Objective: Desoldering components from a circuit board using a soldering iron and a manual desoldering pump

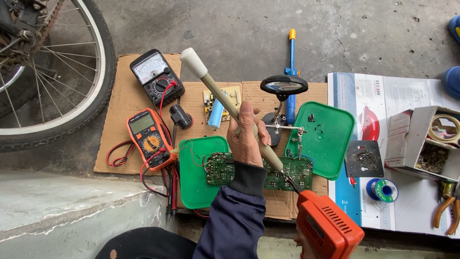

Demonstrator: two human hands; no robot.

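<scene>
**Pump and solder gun over the board**

The left hand [247, 136] has its grip closed round a long beige desoldering pump [230, 105], held at a slant: the white plunger end points up and away to the left of the grip, and the tip comes down below and to the right of it, onto a green circuit board [292, 172]. The right hand [303, 239] is almost wholly hidden behind an orange solder gun [328, 228]; only a bit of it shows at the gun's left edge, its grip apparently closed on the gun, whose thin tip reaches up to the board just beside the pump's tip.

The board lies under the left grip, across 2 green lids [203, 184], on a sheet of cardboard [122, 120] spread on the floor. Just right of the grip stands a helping-hand stand with a magnifier [283, 85]; a blue tool [291, 72] lies behind it. Left of the grip sit an orange multimeter [146, 136] and, farther off, a black analogue meter [155, 76], with red and black leads trailing. Above the grip lie a small yellowish board [230, 95] and a blue cylinder [216, 114]. Well to the right are a solder spool [383, 190], an open carton [424, 139] and orange-handled pliers [445, 211]. A bicycle wheel [62, 100] stands far left.
</scene>
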